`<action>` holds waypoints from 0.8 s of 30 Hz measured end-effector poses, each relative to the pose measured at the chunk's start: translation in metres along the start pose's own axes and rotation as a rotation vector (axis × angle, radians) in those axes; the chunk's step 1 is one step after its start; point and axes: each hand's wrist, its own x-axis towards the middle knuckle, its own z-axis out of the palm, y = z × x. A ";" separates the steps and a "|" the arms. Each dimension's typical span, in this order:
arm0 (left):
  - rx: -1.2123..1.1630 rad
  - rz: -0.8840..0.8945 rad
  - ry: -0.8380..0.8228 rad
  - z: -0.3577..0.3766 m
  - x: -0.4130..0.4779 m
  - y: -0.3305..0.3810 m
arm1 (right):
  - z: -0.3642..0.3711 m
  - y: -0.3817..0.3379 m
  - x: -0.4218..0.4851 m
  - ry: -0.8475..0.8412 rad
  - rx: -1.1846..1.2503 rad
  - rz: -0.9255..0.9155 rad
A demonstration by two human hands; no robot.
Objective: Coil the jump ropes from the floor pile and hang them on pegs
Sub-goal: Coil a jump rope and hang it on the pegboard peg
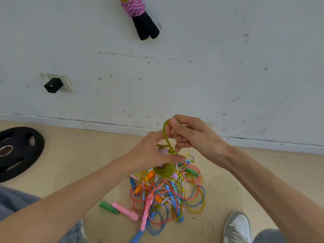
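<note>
Nearest me, a tangled pile point(168, 193) of coloured ropes lies on the floor, with my grey shoe point(238, 227) to its right. Just above the pile, my left hand point(150, 151) curls round a green rope point(165, 170) wound into a coil, while my right hand point(192, 135), touching the left one, pinches the rope's free loop point(165, 130) between thumb and bent fingers. Farther off, a black plate point(15, 151) lies at far left, and a pink coiled rope point(138, 13) hangs on the wall.

Both hands point(175, 146) grip coiled green rope point(165, 168) above floor pile point(166, 195).
</note>
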 end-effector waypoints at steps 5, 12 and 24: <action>0.074 0.018 -0.009 0.004 0.000 -0.008 | -0.001 -0.002 0.003 0.158 0.055 -0.055; 0.098 0.010 -0.052 0.020 -0.005 -0.016 | -0.017 0.013 0.006 0.334 0.113 0.028; 0.143 0.157 0.118 -0.047 0.025 0.037 | -0.010 -0.043 0.030 0.076 -0.167 -0.097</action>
